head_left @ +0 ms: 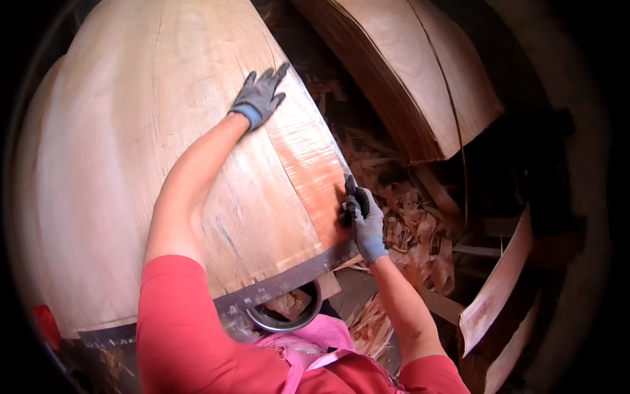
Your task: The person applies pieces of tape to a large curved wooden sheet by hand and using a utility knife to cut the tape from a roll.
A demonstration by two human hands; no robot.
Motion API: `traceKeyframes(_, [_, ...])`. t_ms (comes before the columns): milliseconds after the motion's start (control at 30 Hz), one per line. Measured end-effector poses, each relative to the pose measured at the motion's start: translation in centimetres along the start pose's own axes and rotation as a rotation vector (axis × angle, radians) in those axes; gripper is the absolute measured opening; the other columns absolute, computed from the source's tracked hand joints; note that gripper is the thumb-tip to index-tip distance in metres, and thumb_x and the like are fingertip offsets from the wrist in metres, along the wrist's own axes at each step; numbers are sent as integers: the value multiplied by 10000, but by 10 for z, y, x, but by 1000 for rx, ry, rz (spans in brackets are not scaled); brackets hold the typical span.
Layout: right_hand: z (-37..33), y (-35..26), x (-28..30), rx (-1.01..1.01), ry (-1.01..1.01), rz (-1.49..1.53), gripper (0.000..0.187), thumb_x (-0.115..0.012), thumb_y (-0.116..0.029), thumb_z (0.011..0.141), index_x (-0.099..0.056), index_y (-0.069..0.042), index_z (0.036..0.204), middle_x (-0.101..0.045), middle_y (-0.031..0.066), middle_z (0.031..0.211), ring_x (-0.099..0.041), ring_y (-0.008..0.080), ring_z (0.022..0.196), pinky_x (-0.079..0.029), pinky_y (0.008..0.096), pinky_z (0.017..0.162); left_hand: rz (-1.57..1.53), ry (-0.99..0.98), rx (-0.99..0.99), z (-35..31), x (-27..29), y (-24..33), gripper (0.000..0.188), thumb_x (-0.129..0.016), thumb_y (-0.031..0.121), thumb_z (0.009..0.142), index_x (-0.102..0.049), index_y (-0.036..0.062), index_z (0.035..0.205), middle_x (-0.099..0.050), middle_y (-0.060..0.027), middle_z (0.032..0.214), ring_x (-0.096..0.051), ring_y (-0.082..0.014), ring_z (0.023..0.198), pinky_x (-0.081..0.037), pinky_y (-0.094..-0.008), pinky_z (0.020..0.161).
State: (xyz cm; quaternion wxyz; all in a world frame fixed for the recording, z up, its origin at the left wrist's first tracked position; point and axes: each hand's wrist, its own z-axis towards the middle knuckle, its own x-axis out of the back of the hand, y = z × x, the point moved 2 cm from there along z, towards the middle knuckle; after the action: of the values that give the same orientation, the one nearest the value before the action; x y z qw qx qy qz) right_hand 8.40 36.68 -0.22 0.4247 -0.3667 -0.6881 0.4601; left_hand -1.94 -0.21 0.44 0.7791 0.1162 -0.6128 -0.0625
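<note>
A broad pale wood veneer sheet [144,144] lies in front of me, with an orange-brown strip [305,177] along its right side. My left hand [259,98], in a grey glove with a blue cuff, rests flat on the sheet near its upper right edge, fingers spread. At the lower right edge, my gloved right hand [369,222] is closed around a dark knife-like tool [350,186]; its tip meets the sheet's edge. The fingers cover most of this tool, so its exact kind is hard to make out.
A dark metal strip [289,281] borders the near edge of the worktop. Below it sits a round metal-rimmed container [316,308]. A tall veneer stack [426,79] stands at the far right. Wood shavings [420,230] litter the floor, and a curved veneer piece [500,285] leans at right.
</note>
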Motion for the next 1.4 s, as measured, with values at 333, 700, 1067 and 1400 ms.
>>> traceKeyframes(333, [-1, -9, -15, -33, 67, 62, 283, -544, 2, 968, -580, -28, 1247, -609, -21, 929, -536, 52, 754, -466, 206, 683, -266, 49, 17, -1, 10, -12, 778, -589, 213, 935, -147, 210, 1575, -546, -49, 1423, -456, -231, 1355, -208, -431, 1200])
traceKeyframes(700, [72, -128, -16, 561, -14, -534, 353, -531, -23, 946, -535, -44, 1299, -675, 194, 921, -665, 269, 751, -501, 318, 688, -28, -11, 63, 0, 2, 3, 771, -538, 379, 947, -131, 209, 1579, -501, -31, 1468, -369, -194, 1423, -137, -485, 1209])
traceKeyframes(1067, [217, -108, -97, 533, -146, -1178, 454, -459, -235, 985, -446, -307, 1433, -690, 167, 901, -678, 350, 792, -518, 472, 660, 31, -9, 66, -2, 3, 4, 810, -543, 420, 934, -89, 257, 1584, -448, -89, 1503, -353, -245, 1435, -152, -511, 1200])
traceKeyframes(1400, [223, -103, -84, 637, -316, -1215, 492, -444, -153, 964, -434, -283, 1438, -673, 191, 884, -670, 359, 801, -524, 469, 682, 64, -53, 83, -3, 8, 7, 789, -519, 428, 945, -87, 259, 1583, -483, -75, 1481, -358, -238, 1431, -137, -516, 1206])
